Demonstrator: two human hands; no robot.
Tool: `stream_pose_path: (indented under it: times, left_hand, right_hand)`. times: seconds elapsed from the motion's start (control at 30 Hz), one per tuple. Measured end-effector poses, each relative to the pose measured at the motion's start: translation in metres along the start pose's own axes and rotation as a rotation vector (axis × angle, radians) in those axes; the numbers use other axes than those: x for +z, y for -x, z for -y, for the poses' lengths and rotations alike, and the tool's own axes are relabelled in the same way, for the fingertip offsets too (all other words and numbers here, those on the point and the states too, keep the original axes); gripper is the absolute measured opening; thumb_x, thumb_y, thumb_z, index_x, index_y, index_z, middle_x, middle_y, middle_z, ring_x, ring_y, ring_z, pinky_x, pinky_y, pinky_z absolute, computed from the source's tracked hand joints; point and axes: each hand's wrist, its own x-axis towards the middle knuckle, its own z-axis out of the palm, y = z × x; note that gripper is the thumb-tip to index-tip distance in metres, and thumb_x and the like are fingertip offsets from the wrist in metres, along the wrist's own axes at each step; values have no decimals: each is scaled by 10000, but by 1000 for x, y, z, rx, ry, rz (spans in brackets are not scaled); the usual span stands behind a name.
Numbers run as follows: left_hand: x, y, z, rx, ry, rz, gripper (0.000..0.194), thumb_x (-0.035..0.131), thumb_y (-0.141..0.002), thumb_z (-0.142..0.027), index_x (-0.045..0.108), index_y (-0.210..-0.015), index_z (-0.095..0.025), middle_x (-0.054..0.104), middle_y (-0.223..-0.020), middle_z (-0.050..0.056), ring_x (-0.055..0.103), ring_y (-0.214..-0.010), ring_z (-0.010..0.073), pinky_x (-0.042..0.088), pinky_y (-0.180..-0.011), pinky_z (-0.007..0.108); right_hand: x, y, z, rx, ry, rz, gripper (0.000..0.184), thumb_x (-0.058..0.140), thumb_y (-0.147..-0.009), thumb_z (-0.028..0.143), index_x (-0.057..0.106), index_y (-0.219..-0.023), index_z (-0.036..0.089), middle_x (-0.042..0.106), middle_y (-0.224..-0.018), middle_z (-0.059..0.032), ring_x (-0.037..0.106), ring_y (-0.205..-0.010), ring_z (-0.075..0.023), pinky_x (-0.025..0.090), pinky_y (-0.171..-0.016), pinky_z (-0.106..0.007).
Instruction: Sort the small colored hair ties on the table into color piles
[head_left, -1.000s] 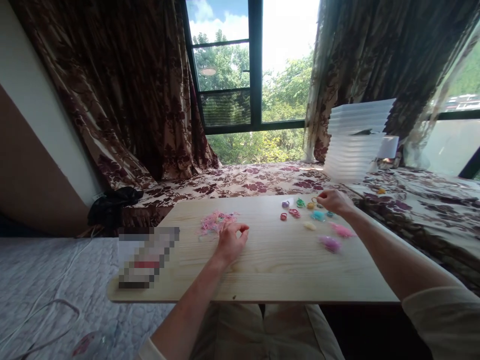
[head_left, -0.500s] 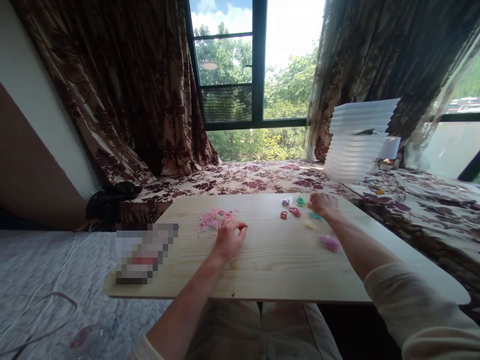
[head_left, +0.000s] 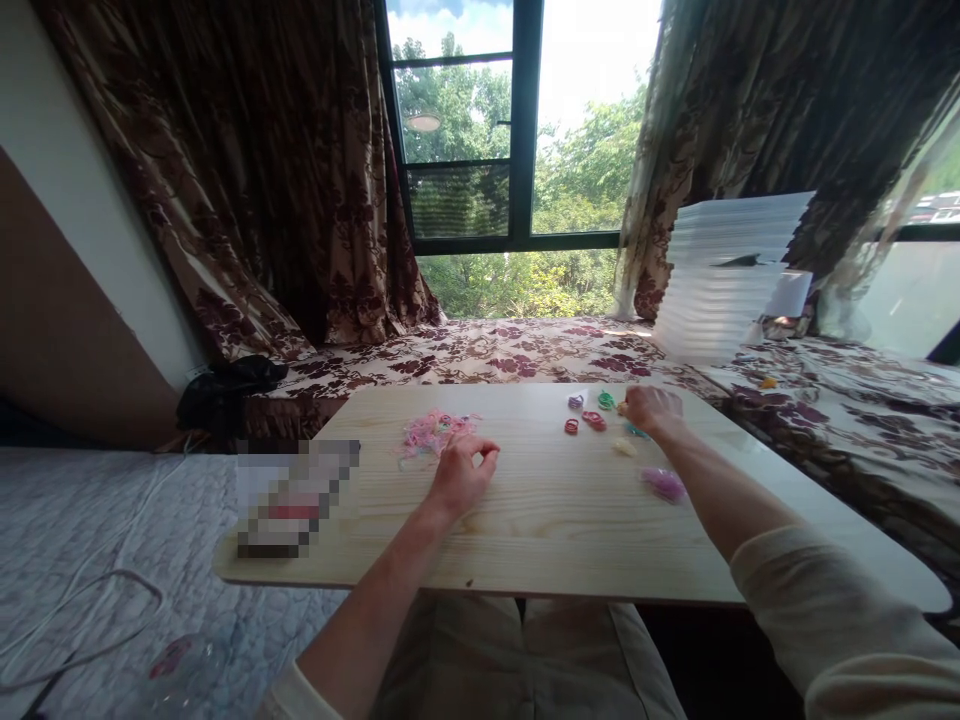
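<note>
My left hand [head_left: 463,475] rests on the table beside a loose pile of mostly pink, thin elastic bands [head_left: 427,436]. Its thumb and forefinger meet in a ring; anything between the tips is too small to make out. At the far right, my right hand [head_left: 654,410] is closed with fingertips down by a small yellowish bit [head_left: 622,408]. Whether it grips that bit is hidden. Around it lie little bunches of bands: green [head_left: 606,400], purple [head_left: 575,402], red [head_left: 594,421], dark red [head_left: 571,426], teal [head_left: 636,430] and cream [head_left: 624,447]. Nearer me sits a pink-purple bunch [head_left: 664,485].
The pale wooden table [head_left: 540,540] stands over my lap. A blurred-out item [head_left: 300,505] lies on its left end. Behind are a flower-patterned window seat [head_left: 510,350] and a tall stack of white sheets [head_left: 720,280]. A cable [head_left: 142,575] lies on the quilted bed.
The whole view has shifted slightly. Both hands stay in nearly the same places, left by the pink pile and right by the small bunches, with fingers still closed.
</note>
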Motion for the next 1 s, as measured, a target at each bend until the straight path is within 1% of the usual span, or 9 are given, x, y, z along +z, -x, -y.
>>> stream_pose_path:
  times: [0.3,0.47,0.57,0.63,0.73,0.77,0.87,0.93,1.0]
  left_hand:
    - [-1,0,3,6,0,-6,145,574,-781,-150,709,-746,-190,708,-761,13,621,-851,164,454,-911,329]
    - [-2,-1,4,-16,-44,-23,147,580,-784,-157,717,-748,-198,710,-781,18,599,-916,180,443,-929,340]
    - [-3,-1,4,-44,-98,-39,147,585,-777,-139,718,-762,-199,707,-793,22,581,-943,187,439,-930,344]
    - [-5,-1,4,-67,-144,-41,153,582,-778,-133,717,-774,-203,709,-823,26,568,-967,194,428,-941,357]
    - [-7,-1,4,-93,-229,-31,170,570,-788,-138,718,-795,-221,712,-878,28,544,-1011,205,399,-967,383]
    - [-8,-1,5,-97,-266,-27,175,565,-791,-140,718,-797,-225,710,-893,30,535,-1024,210,390,-973,390]
    - [-10,0,5,-98,-388,-6,176,561,-788,-147,720,-791,-223,701,-914,49,507,-1059,231,362,-990,412]
    - [-11,1,6,-90,-447,11,170,562,-786,-155,719,-794,-220,697,-919,58,499,-1070,241,340,-1004,428]
    - [-12,0,7,-91,-481,13,169,563,-785,-160,719,-803,-222,699,-922,59,496,-1071,246,323,-1012,438]
  right_hand:
    - [-8,3,-3,38,-33,-6,291,524,-842,300,709,-1028,176,681,-1103,-155,633,-1005,-252,472,-766,-319]
    - [-28,4,-10,45,-71,-40,277,511,-834,278,716,-986,170,680,-1087,-165,629,-986,-280,462,-754,-351]
    - [-42,13,-7,11,-87,-70,299,480,-844,303,709,-999,189,682,-1079,-143,627,-960,-267,445,-723,-333]
    - [-47,27,4,-55,-129,-98,304,472,-843,328,711,-989,210,700,-1014,-110,632,-894,-241,421,-669,-302]
    - [-44,59,33,-210,-258,-118,283,482,-825,329,728,-909,215,714,-853,-72,619,-737,-196,357,-577,-270]
    - [-40,71,45,-254,-307,-118,273,487,-821,329,730,-880,220,713,-824,-60,610,-707,-183,340,-564,-263]
    - [-24,103,83,-392,-429,-80,251,490,-828,308,726,-837,220,714,-795,-42,601,-701,-155,325,-573,-245]
    - [-12,117,104,-440,-458,-22,238,489,-830,292,715,-809,222,713,-779,-31,595,-684,-144,307,-560,-240]
    - [-1,125,119,-476,-466,-2,226,484,-828,269,705,-806,223,711,-787,-22,595,-696,-139,299,-565,-235]
